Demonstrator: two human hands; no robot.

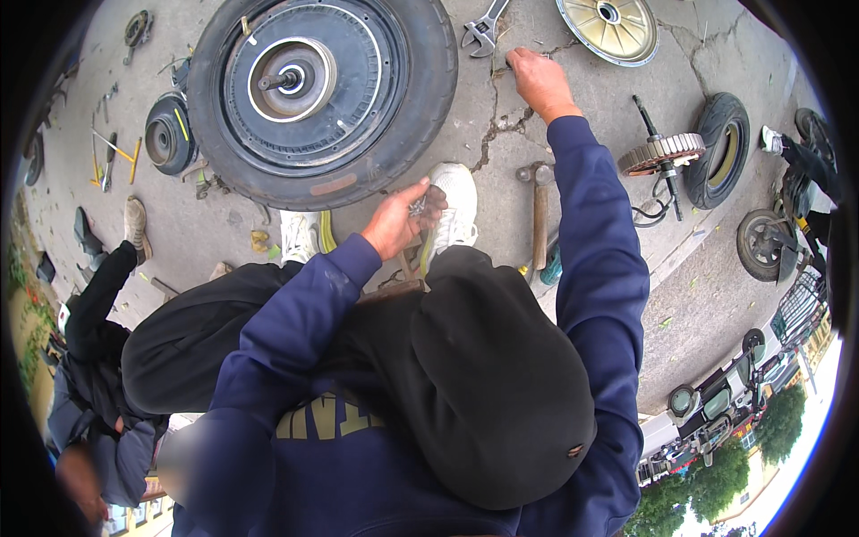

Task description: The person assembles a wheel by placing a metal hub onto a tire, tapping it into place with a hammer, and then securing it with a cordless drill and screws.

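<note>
Cupped beside my white shoe, my left hand [398,219] holds several small silvery screws [417,207] in its darkened palm and fingers. My right hand [543,83] reaches far forward to the cracked concrete, its fingers closed together at the ground. Whatever they hold, if anything, is too small to make out. An adjustable wrench [481,34] lies just left of the right hand, and a round metal cover [626,40] lies to its right. In front of my feet is a large wheel [358,170] with a black tyre, a hub motor and an axle pointing up.
A hammer [540,219] stands right of my shoe. Farther right are a motor stator [662,154] on its shaft and a small tyre [718,150]. At left lie a black hub [167,134] and yellow-handled tools [134,159]. Another person [98,358] sits at lower left.
</note>
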